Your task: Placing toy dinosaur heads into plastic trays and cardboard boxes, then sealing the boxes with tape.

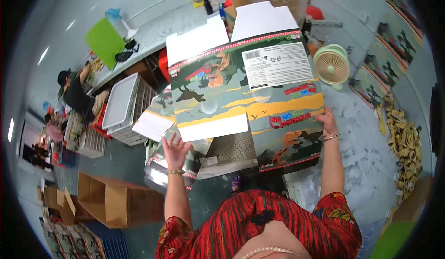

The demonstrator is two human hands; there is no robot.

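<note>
Carton [245, 96], dinosaur-printed, was up in front of my chest, its white flaps standing out at the far end. My right hand [328, 122] grasped its right edge, fingers over the printed face. My left hand [176, 152] was unclenched, fingers spread, at the lower left white flap; contact there: could not tell. More printed card [160, 164] sat below that hand. To the right: table [357, 138], with a green fan [331, 67] and olive pieces [403, 147]. To the left: white crates [123, 106]; nearer me, a brown box [118, 201] on the floor.
</note>
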